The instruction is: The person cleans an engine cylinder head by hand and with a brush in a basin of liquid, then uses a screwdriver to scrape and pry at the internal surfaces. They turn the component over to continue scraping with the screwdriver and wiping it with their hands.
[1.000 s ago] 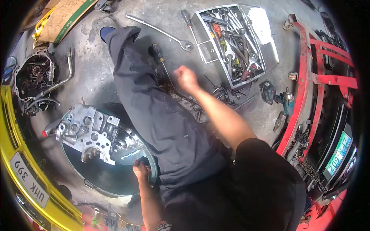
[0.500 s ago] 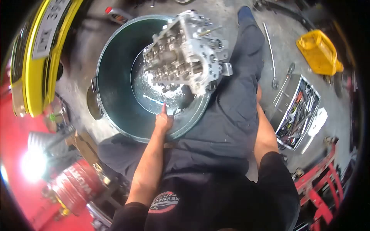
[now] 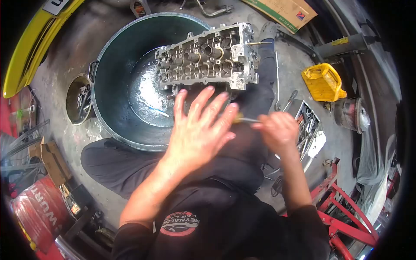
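A metal cylinder head (image 3: 203,58) lies across the right rim of a big dark green tub (image 3: 113,69), its valve side facing up. My left hand (image 3: 199,123) is spread with fingers apart, palm down, just below the near edge of the cylinder head, holding nothing. To its right, my right hand (image 3: 279,130) is closed around one end of a thin metal tool (image 3: 250,120). The tool's yellow part points left toward my left hand and is partly hidden behind its fingers. A light-coloured stick (image 3: 157,111) lies inside the tub.
A toolbox full of tools (image 3: 308,125) stands at the right, with a yellow jug (image 3: 323,82) beyond it. Red metal stands (image 3: 346,216) are at the lower right. Left of the tub sits a small bucket (image 3: 73,102); a red drum (image 3: 41,210) stands lower left.
My left hand has gone from a pointing pose to spread fingers near the cylinder head. My right hand has come into view with the thin tool. The view has shifted, and the cylinder head's orientation has changed.
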The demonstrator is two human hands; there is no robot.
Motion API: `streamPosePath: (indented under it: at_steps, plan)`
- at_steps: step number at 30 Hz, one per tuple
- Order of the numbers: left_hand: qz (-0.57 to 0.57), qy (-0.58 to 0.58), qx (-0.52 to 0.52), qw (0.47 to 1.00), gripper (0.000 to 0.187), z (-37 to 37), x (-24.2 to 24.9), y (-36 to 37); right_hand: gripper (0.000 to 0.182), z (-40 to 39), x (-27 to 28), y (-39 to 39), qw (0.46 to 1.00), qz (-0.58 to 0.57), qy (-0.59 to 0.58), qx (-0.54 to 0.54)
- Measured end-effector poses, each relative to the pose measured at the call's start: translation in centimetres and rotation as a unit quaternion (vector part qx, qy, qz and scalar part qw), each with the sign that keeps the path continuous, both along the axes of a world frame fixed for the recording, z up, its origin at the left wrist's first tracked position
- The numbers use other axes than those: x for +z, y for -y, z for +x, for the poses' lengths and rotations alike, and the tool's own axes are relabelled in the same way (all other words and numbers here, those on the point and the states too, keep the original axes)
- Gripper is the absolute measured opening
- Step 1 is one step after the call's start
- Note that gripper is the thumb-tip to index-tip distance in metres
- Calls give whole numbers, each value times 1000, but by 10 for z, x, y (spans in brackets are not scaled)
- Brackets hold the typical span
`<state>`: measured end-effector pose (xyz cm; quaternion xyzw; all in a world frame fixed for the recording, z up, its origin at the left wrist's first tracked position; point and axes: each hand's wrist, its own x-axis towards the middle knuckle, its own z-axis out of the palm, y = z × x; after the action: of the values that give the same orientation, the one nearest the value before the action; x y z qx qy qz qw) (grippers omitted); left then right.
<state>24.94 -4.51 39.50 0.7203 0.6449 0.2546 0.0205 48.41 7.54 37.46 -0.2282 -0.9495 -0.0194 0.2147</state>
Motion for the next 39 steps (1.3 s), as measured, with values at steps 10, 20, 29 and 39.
streamPosePath:
  at_steps: [10,20,29,39]
  plan:
    - [-182,196,118,956,29,-98,-48,56,27,-183,-49,37,984,-67,-8,167]
    - [-337,305,117,883,30,-55,-65,42,39,-132,-69,7,972,-148,7,184]
    - [-317,328,113,883,28,-46,-63,30,38,-131,-59,-11,967,-142,31,211]
    - [-269,305,118,906,28,-33,-66,47,34,-126,-61,-8,967,-126,16,222]
